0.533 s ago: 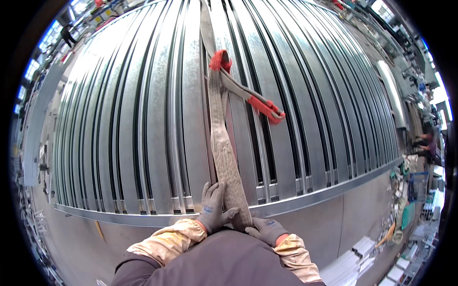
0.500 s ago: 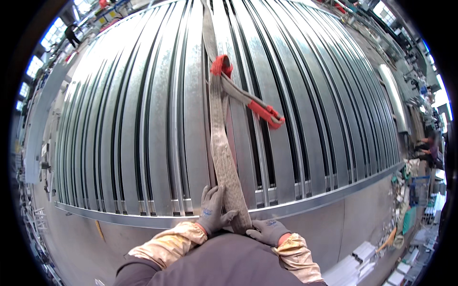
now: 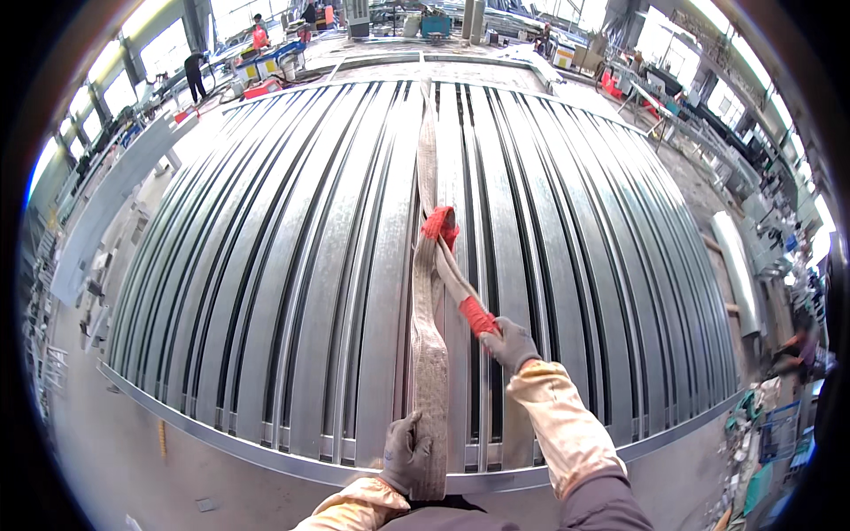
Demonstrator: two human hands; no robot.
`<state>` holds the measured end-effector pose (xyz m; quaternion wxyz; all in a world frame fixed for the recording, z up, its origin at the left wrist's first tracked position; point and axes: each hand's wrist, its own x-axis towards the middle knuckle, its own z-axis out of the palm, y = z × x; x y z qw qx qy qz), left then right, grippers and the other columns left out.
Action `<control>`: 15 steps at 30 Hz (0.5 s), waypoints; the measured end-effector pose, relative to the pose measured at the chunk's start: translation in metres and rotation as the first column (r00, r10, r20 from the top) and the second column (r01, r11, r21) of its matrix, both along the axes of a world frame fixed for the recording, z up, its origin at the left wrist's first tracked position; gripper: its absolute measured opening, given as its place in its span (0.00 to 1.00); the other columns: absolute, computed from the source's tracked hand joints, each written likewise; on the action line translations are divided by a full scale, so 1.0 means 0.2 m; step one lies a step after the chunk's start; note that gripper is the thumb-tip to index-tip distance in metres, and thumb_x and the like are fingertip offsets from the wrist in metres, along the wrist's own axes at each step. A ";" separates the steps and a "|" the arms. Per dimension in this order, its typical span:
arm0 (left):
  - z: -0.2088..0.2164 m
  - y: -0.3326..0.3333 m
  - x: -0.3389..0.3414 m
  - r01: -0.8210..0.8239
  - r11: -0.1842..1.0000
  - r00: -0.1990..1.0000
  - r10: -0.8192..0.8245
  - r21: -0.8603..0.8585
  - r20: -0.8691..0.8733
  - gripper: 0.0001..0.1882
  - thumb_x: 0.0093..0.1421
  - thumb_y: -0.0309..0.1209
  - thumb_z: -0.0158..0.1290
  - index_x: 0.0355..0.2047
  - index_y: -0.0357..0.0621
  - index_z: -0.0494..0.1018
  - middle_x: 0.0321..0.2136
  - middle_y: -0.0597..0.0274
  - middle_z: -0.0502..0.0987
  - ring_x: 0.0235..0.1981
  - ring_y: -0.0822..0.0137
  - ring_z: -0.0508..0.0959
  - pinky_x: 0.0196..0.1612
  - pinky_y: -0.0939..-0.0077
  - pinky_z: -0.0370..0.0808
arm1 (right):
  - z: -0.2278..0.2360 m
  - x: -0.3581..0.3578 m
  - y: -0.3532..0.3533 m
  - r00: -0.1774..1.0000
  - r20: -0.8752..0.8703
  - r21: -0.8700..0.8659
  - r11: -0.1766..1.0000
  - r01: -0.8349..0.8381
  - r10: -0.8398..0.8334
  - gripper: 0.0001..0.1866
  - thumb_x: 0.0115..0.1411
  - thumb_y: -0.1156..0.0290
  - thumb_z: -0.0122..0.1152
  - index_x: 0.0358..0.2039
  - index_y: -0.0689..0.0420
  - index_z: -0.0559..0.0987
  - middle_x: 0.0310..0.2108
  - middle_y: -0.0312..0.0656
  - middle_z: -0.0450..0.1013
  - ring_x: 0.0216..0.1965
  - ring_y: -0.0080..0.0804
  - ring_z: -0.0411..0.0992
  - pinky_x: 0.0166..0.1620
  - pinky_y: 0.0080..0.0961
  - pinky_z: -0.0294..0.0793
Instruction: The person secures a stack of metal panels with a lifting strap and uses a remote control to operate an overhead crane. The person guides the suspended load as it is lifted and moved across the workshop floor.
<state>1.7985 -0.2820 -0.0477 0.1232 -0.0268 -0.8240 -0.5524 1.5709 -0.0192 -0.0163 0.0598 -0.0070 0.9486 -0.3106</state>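
Clearly, going by the head view alone, see the right grip [image 3: 511, 343] closed around the lower tip of a red-sleeved end [image 3: 477, 316], with no visible gap between fingers. Up and left from that grip, find a red loop [image 3: 440, 226] bunched on the flat grey strap [image 3: 430, 372]. Follow the strap down to the left grip [image 3: 409, 453], bent over its left edge and touching it; cannot tell how firmly, with the underside hidden. Beneath both grips, note long metal channels [image 3: 310, 292] in side-by-side rows, bordered by a metal rail [image 3: 531, 479] running past the left grip. Judging risks: could twist or jam at the red loop if pulled askew by the right grip; could slide sideways from too light a hold at the left grip; could also fray from dragging over channel edges, or snag between channels just beside the right grip.
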 end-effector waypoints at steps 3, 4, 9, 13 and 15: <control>-0.16 0.04 -0.09 -0.136 0.960 0.991 0.128 0.244 0.047 0.21 0.62 0.23 0.61 0.56 0.38 0.74 0.42 0.53 0.77 0.43 0.57 0.77 0.50 0.66 0.75 | 0.41 -0.03 -0.05 0.991 0.118 -0.527 0.850 0.005 0.067 0.16 0.68 0.61 0.60 0.47 0.60 0.78 0.29 0.43 0.78 0.25 0.27 0.75 0.28 0.29 0.76; -0.20 0.03 -0.10 -0.150 0.950 0.988 0.133 0.276 0.079 0.20 0.62 0.23 0.60 0.55 0.39 0.74 0.42 0.53 0.77 0.43 0.58 0.78 0.49 0.67 0.75 | 0.72 -0.03 -0.16 0.987 0.149 -0.779 0.623 0.075 0.067 0.14 0.69 0.63 0.59 0.47 0.60 0.79 0.28 0.39 0.77 0.21 0.22 0.73 0.22 0.22 0.73; -0.11 0.00 -0.16 -0.065 0.987 0.998 0.067 0.150 -0.010 0.26 0.61 0.17 0.59 0.59 0.39 0.69 0.35 0.60 0.76 0.35 0.69 0.76 0.40 0.73 0.75 | 1.67 -0.27 -0.22 0.970 -0.229 -0.747 0.654 -0.123 -0.078 0.14 0.71 0.58 0.57 0.40 0.57 0.79 0.25 0.35 0.74 0.19 0.19 0.66 0.20 0.17 0.61; -0.02 -0.03 -0.20 -0.024 0.968 0.983 -0.023 0.252 0.182 0.29 0.60 0.17 0.58 0.62 0.38 0.67 0.30 0.62 0.74 0.31 0.72 0.75 0.37 0.75 0.74 | 2.18 -0.59 -0.40 0.942 -0.284 -0.773 0.624 -0.115 -0.178 0.14 0.71 0.56 0.58 0.37 0.54 0.78 0.26 0.35 0.74 0.19 0.17 0.66 0.17 0.14 0.61; 0.05 -0.02 -0.22 -0.069 0.986 0.961 0.025 0.154 0.275 0.28 0.62 0.23 0.58 0.63 0.36 0.67 0.33 0.54 0.78 0.33 0.63 0.79 0.39 0.69 0.76 | 2.15 -0.75 -0.42 0.953 -0.270 -0.720 0.686 -0.104 -0.140 0.14 0.71 0.55 0.58 0.37 0.52 0.77 0.26 0.34 0.75 0.19 0.17 0.67 0.14 0.15 0.61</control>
